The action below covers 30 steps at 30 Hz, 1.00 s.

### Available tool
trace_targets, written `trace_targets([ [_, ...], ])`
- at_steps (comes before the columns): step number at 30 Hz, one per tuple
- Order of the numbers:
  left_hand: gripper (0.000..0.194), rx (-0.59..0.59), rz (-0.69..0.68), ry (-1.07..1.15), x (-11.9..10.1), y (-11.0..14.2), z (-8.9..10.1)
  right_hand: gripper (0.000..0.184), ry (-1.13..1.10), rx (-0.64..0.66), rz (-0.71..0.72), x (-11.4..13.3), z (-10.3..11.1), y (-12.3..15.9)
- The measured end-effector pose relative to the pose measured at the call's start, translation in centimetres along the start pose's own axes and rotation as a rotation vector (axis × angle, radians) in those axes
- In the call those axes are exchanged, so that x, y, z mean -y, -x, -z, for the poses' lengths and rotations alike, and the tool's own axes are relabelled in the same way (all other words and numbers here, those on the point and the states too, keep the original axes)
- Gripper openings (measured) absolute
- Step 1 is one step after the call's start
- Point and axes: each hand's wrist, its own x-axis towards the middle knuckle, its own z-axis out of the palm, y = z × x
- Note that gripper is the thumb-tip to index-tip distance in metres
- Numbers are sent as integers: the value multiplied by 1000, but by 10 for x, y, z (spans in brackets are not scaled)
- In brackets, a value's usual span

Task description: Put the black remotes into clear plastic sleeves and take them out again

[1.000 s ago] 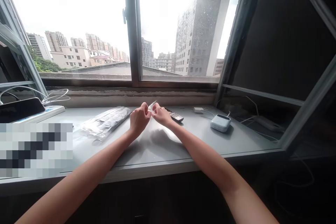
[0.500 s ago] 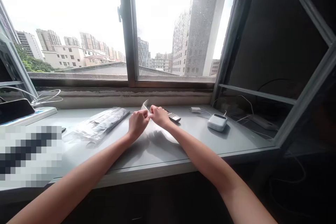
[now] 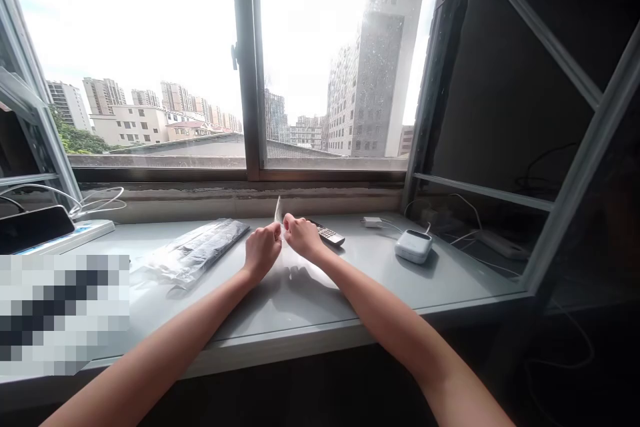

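My left hand (image 3: 263, 252) and my right hand (image 3: 301, 237) are pinching a thin clear plastic film (image 3: 278, 211) between them, just above the sill. A narrow corner of the film sticks up between my fingers. Its lower part seems to drape towards the sill in front of my hands, though it is hard to see against the glare. A black TV remote (image 3: 327, 235) lies just beyond my right hand. To the left of my left hand lies a clear plastic bag (image 3: 193, 252) with something dark inside.
The grey sill also holds a small white box-shaped device (image 3: 413, 246), a white charger (image 3: 373, 221) with cables, and a white power strip (image 3: 65, 233) under a black tablet (image 3: 30, 228). A pixelated patch covers the lower left. Window frames stand behind and to the right.
The whole scene sits lower in the view because my head has tilted up. The film's corner now stands more upright, and my hands are slightly further apart.
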Motion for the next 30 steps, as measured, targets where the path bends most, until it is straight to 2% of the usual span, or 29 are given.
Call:
trace_targets([
  [4,12,-49,33,11,-2,0,0,21,-14,-39,-63,0,0,-2],
  [8,7,-69,23,112,-1,-2,1,20,-46,-119,-93,-4,0,-4],
  [14,52,-85,-19,363,6,-4,1,16,-108,-244,-136,-11,7,-7],
  [16,62,-79,27,555,8,-8,-4,16,-121,-284,-116,-12,9,-7],
  [18,67,-28,132,835,11,-15,-11,17,-119,-316,-60,-11,12,-7],
  [21,72,183,287,1321,15,-27,-19,20,-92,-327,93,-6,13,-3],
  [24,78,329,331,1697,21,-34,-16,23,-67,-293,262,0,12,3],
  [27,79,346,327,1854,25,-35,-7,25,-15,-252,349,5,12,8],
  [30,81,329,345,1900,23,-34,1,27,75,-228,374,6,12,9],
])
